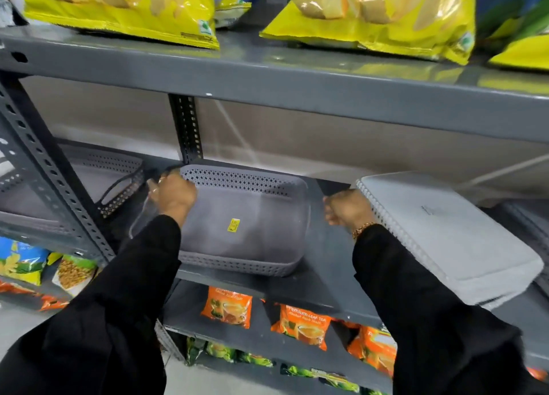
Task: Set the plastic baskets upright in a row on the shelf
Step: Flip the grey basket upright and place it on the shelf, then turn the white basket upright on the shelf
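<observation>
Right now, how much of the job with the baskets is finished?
Partly. The grey basket behind the post stands upright on the shelf, so it looks done. The middle grey basket is also open side up; the left hand is at its rim. The right hand is at the white basket, which still lies bottom up and tilted: that one is left.

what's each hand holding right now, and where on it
Left hand grips the grey basket at its left end rim. Right hand touches the light grey basket at its near-left corner; a grip cannot be told.
</observation>
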